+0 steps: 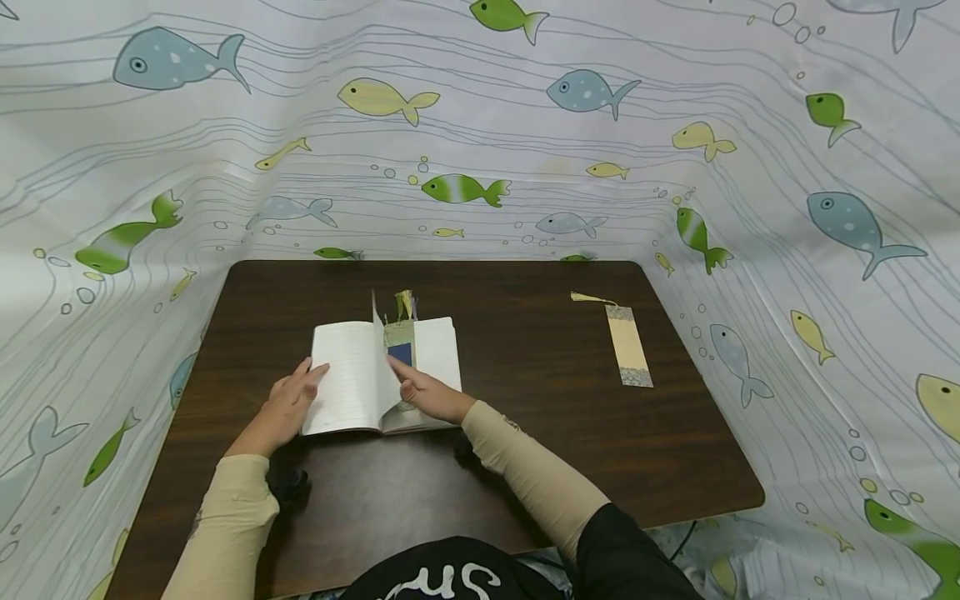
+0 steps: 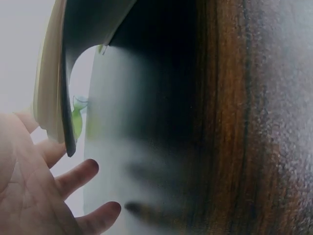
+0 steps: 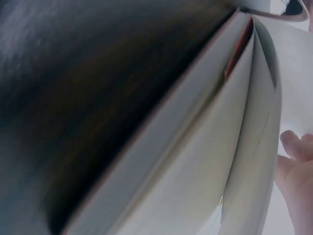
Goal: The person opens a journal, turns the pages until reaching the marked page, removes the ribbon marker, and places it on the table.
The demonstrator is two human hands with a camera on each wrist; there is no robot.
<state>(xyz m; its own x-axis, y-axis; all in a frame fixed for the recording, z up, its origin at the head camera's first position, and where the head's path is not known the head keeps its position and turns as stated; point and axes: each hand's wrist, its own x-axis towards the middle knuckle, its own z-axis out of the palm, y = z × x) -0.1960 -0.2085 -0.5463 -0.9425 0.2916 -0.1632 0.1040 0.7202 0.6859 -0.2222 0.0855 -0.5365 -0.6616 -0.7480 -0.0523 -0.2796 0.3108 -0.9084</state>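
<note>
From my remote station I see the notebook (image 1: 342, 387) open on the left part of the brown table (image 1: 525, 450), the left hand (image 1: 285, 406) unclenched, its straightened fingers resting on the outer edge, while the right hand (image 1: 430, 392), also unclenched, presses extended fingers against a raised page (image 1: 386, 385). I make out a tasseled bookmark (image 1: 399, 335) on the right-hand page and a pale-yellow bookmark (image 1: 630, 343) well apart at right.

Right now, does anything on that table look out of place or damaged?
I see nothing spilled or damaged. Mildly odd: the pale yellow rectangular bookmark with speckled grey ends lies slightly askew on the dark brown wood-grain table, apart from the open white-paged book; the bookmark's yellow tassel sticks out sideways.
</note>
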